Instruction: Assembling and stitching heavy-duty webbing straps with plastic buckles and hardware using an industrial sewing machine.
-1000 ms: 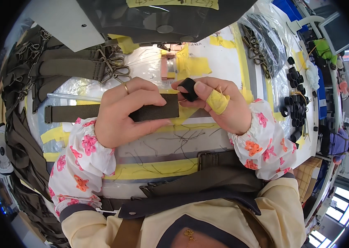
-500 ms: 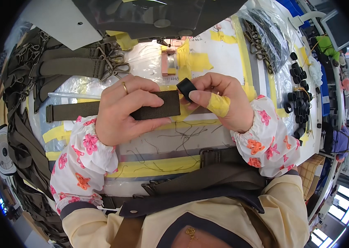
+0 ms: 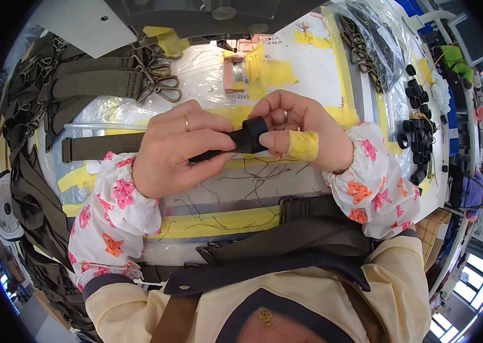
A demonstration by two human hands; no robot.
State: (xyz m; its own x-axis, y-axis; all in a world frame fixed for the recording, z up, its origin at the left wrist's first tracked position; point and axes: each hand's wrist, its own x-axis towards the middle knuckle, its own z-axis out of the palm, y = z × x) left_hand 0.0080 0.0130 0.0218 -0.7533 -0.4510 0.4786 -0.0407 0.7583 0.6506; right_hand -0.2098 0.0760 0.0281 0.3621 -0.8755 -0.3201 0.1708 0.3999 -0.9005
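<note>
My left hand point(image 3: 181, 151) pinches a dark olive webbing strap point(image 3: 101, 147) close to its right end, which is folded narrow between the fingers. A metal buckle point(image 3: 67, 150) sits at the strap's far left end. In my right hand point(image 3: 307, 134) is a short black ring point(image 3: 254, 135), held between thumb and fingers. The strap's tip meets the ring's opening; how far it reaches inside is hidden. Yellow tape wraps my right thumb. Both hands are above the work surface, just in front of the sewing machine's lit area.
A dark machine head point(image 3: 213, 17) hangs over the far side. More straps with metal snap hooks point(image 3: 158, 80) lie at the left. Several black rings point(image 3: 418, 137) are heaped at the right. Loose threads point(image 3: 258, 180) lie on the surface, and a strap point(image 3: 287, 237) rests along the near edge.
The strap's end, flat before, is now squeezed narrow. The black ring has turned and moved left onto the strap's tip, and both hands have come closer together.
</note>
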